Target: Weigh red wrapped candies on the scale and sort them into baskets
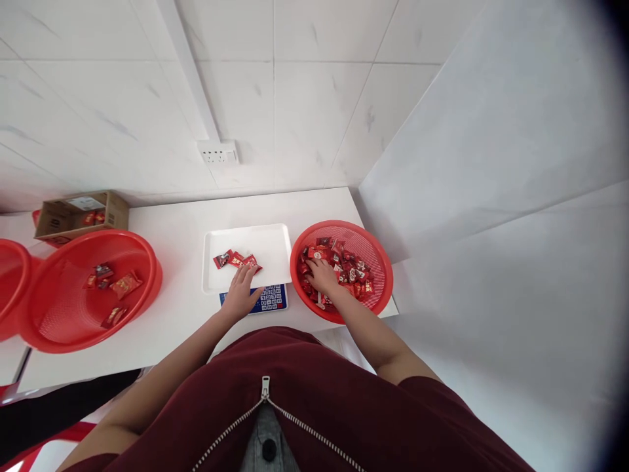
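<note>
My left hand (239,296) reaches over the near edge of a white weighing tray (270,246), fingers stretched out and thumb apart. Its fingertips are at a few small red wrapped snack packets (238,258) lying on the tray; whether they press on one I cannot tell. Under the tray's front edge shows the blue keypad (272,298) of a scale. My right hand (323,276) is inside a red mesh basket (384,269), its fingers loosely spread on a heap of red and dark packets (348,270). Nothing shows gripped in it, though its fingertips are partly hidden among the packets.
On the left stands a larger red basket (54,314) with several packets at its bottom, beside another red basket (10,275). Behind them is an open cardboard box (73,219). A tiled wall with a power socket (217,153) backs the white table (181,223); a grey-white panel (491,164) rises on the right.
</note>
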`<state>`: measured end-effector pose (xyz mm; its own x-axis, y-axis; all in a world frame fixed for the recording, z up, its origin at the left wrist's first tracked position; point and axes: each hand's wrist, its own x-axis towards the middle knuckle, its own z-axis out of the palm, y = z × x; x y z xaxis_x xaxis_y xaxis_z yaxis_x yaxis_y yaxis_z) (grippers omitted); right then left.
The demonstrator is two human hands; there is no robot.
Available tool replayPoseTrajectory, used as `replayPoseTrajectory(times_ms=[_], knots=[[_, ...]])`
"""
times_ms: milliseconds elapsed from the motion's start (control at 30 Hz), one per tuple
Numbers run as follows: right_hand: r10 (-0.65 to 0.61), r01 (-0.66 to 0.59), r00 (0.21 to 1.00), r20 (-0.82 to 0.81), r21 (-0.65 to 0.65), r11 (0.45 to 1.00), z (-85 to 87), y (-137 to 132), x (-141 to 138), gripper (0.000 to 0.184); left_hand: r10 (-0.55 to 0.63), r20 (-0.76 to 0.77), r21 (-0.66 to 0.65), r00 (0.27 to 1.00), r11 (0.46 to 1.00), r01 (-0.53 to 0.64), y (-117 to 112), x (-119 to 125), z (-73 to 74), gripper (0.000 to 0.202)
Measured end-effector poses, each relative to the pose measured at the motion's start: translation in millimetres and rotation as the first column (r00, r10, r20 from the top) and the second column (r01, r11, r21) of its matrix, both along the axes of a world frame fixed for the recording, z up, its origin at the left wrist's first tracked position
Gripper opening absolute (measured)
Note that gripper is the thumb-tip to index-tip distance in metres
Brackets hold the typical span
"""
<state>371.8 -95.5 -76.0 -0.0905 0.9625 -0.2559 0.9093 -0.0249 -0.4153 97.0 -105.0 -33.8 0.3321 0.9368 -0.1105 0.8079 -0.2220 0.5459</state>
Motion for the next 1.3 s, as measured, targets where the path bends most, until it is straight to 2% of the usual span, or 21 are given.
replayPoseTrajectory(times_ms=[100, 167, 367, 467, 600, 667, 700, 767, 833, 967, 1067, 1167, 1233, 1300], knots=[[-0.091, 0.09, 0.995, -0.048, -0.021, 0.996, -0.2, 10.3, -1.2, 0.03, -0.014, 0.06, -0.035, 0.998, 0.999, 0.016, 0.6, 6.6, 4.8, 0.056], [-0.142, 0.139, 0.984, -0.109, -0.041, 0.99, 3.5, 14.3, 2.6, 0.027, -0.007, 0.106, -0.066, 0.994, 0.998, 0.014, -0.4, 9.2, 9.1, 0.056], [-0.248, 0.237, 0.904, -0.348, -0.077, 0.969, 30.1, 1.4, 9.7, 0.05, 0.142, 0.325, -0.286, 0.935, 0.957, -0.046, -7.2, 11.0, 20.9, 0.054], [-0.206, 0.18, 0.865, -0.458, -0.099, 0.979, 49.8, -8.5, -6.8, 0.047, 0.192, 0.385, -0.372, 0.903, 0.927, -0.038, -9.6, 17.9, 25.1, 0.052], [-0.038, -0.076, 0.727, -0.685, -0.135, 0.988, 71.1, -18.3, -44.0, 0.034, 0.253, 0.491, -0.498, 0.833, 0.867, 0.03, -11.6, 31.6, 33.2, 0.045], [-0.007, -0.128, 0.665, -0.747, -0.123, 0.984, 75.0, -21.3, -58.9, 0.04, 0.303, 0.516, -0.542, 0.801, 0.84, 0.032, -11.7, 34.5, 36.5, 0.043], [-0.019, -0.122, 0.658, -0.753, -0.131, 0.984, 75.3, -22.1, -63.7, 0.045, 0.333, 0.519, -0.558, 0.788, 0.83, 0.017, -11.3, 33.9, 37.3, 0.043], [-0.081, -0.088, 0.658, -0.749, -0.184, 0.979, 73.9, -22.7, -67.0, 0.051, 0.398, 0.509, -0.577, 0.763, 0.816, -0.04, -9.2, 28.3, 36.5, 0.044], [-0.154, -0.036, 0.663, -0.733, -0.237, 0.971, 72.3, -22.6, -62.8, 0.049, 0.462, 0.482, -0.585, 0.744, 0.802, -0.12, -4.9, 17.2, 32.4, 0.044], [-0.188, 0.076, 0.738, -0.648, -0.197, 0.977, 72.1, -23.8, -42.4, 0.039, 0.564, 0.374, -0.556, 0.737, 0.772, -0.309, 7.5, -15.6, 18.8, 0.047], [-0.206, 0.131, 0.799, -0.564, -0.171, 0.977, 69.7, -26.4, -26.0, 0.036, 0.59, 0.255, -0.462, 0.766, 0.77, -0.44, 14.9, -39.6, 11.4, 0.05], [-0.206, 0.168, 0.871, -0.446, -0.124, 0.978, 62.8, -29.0, -11.5, 0.036, 0.566, 0.147, -0.278, 0.811, 0.81, -0.516, 18.3, -54.1, 8.8, 0.058], [-0.182, 0.171, 0.924, -0.336, -0.062, 0.983, 57.1, -30.1, -3.2, 0.036, 0.518, 0.112, -0.171, 0.848, 0.85, -0.497, 19.4, -56.8, 7.1, 0.062], [-0.161, 0.161, 0.953, -0.255, -0.022, 0.987, 51.6, -30.8, 3.5, 0.037, 0.425, 0.053, -0.098, 0.904, 0.903, -0.419, 20.6, -54.2, 3.4, 0.063]])
